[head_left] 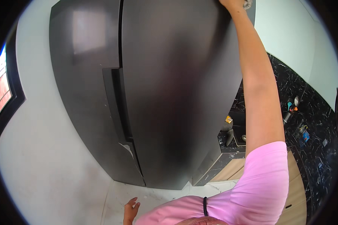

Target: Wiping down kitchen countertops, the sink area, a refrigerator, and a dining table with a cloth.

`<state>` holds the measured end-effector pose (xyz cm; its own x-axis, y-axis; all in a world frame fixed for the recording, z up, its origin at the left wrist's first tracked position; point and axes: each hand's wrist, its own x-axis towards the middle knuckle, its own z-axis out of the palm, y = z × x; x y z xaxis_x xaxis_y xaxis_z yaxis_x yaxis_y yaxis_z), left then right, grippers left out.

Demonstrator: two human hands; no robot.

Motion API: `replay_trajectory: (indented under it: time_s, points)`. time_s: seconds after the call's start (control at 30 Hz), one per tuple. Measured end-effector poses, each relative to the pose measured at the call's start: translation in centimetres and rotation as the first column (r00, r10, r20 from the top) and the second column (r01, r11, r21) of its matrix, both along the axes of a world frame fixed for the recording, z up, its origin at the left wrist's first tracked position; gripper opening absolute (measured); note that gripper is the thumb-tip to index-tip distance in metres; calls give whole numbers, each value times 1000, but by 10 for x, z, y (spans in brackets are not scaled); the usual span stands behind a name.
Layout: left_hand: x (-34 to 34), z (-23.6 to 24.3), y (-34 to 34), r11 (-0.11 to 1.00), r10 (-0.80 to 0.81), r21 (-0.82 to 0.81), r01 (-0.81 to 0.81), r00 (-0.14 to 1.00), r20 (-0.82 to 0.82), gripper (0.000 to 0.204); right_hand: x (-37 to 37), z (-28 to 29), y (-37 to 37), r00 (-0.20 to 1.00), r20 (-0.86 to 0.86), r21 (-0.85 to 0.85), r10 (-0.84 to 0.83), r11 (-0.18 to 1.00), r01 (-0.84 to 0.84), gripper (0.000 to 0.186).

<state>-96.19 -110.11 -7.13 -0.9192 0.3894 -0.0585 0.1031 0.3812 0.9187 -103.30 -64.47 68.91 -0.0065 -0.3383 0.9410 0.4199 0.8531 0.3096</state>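
Right hand [234, 3]: at the fridge [169, 86] door's top edge, grip on a grey cloth [247, 4].
Left hand [130, 210]: low, fingers loosely spread, holding nothing, over bare floor [154, 195].

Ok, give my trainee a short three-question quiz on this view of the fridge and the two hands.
1. True or false: the right hand is raised to the top of the dark two-door fridge.
2. Where is the left hand? A) on the fridge's handle recess B) low, near the pale floor, touching nothing C) on the black marble counter
3. Fill in: the raised arm wears a short ____ sleeve.

Key: 1 true; 2 B; 3 pink. The right hand seems to press a pale cloth to the fridge, though the frame's edge cuts it off.
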Motion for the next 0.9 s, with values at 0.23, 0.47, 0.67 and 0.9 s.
replay_trajectory:
  time_s: [0.23, 0.47, 0.67, 0.9]
  points:
    - [-4, 2, -12, 999, 39, -33, -38, 997, 59, 38, 1, -169, -2, 981, 191, 302, 32, 949, -90, 62]
    - [-33, 27, 39, 986, -164, -28, 162, 983, -87, 40, 33, -84, 30, 992, -97, -159, -81, 985, 65, 65]
    - [-19, 29, 74, 959, -281, 19, 283, 958, -56, 41, 27, -363, 7, 579, 771, 286, -264, 957, 54, 65]
    - [-19, 41, 57, 952, -293, -83, 295, 955, 45, 41, 53, -280, 64, 674, 717, 251, -179, 968, -10, 72]
